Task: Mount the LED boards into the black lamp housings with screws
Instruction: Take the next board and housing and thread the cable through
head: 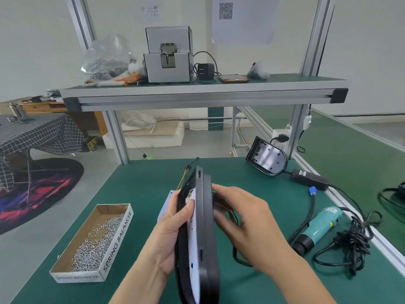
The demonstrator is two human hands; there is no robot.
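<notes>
The left hand (173,233) grasped a black lamp housing (206,227) that stood on edge over the middle of the bench (142,183). Its fingers (186,207) wrapped the housing's left rim, and the thumb pressed the white LED board (194,249) seated inside. The right hand (245,224) met the housing's back among black wires. Its fingers were bent and blurred, so I could not tell what they gripped.

Another LED board (166,202) lay flat just behind the left hand. A box of screws (94,244) sat near the bench's left edge, with open green mat between it and the hands. To the right, the teal screwdriver (320,224) and its tangled cable (355,235) crowded the right rail. A 2nd housing (266,157) leaned at the far right corner.
</notes>
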